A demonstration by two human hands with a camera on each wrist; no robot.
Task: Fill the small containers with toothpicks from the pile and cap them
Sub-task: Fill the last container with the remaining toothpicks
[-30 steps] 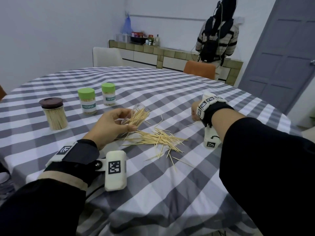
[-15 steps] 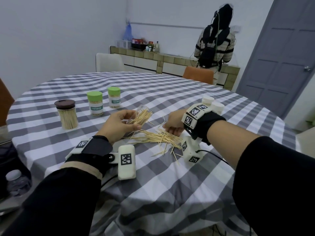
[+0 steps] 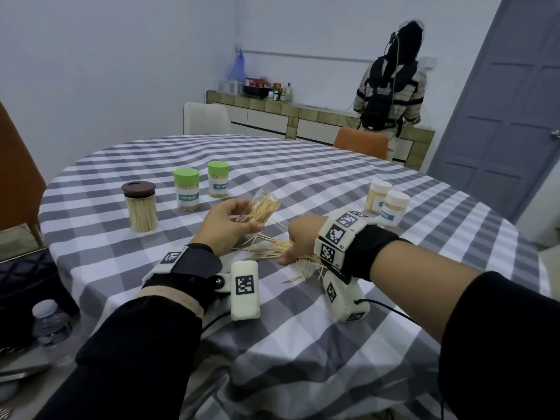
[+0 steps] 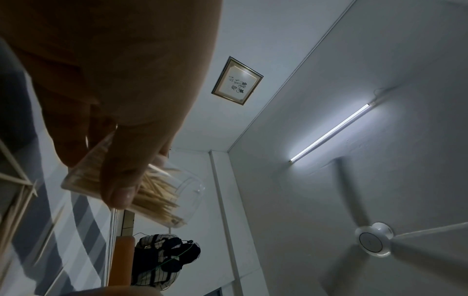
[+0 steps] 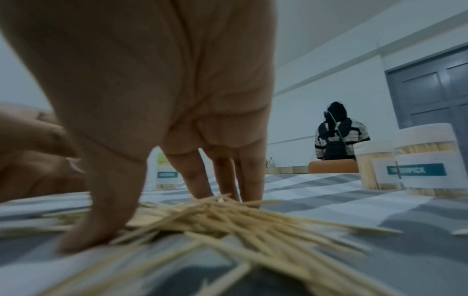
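Wooden toothpicks (image 3: 274, 253) lay piled on the checked counter (image 3: 303, 322); right hand (image 3: 303, 237) fingers (image 5: 197, 180) spread, pressing them; left hand (image 3: 224, 225) gripped the tilted clear plastic container (image 3: 263, 207), half-filled; tilting further risked spilling.

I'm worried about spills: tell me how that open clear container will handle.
The clear container looks light and smooth, so probably slippery. The left hand holds it tilted and uncapped, so its toothpicks could slide out.
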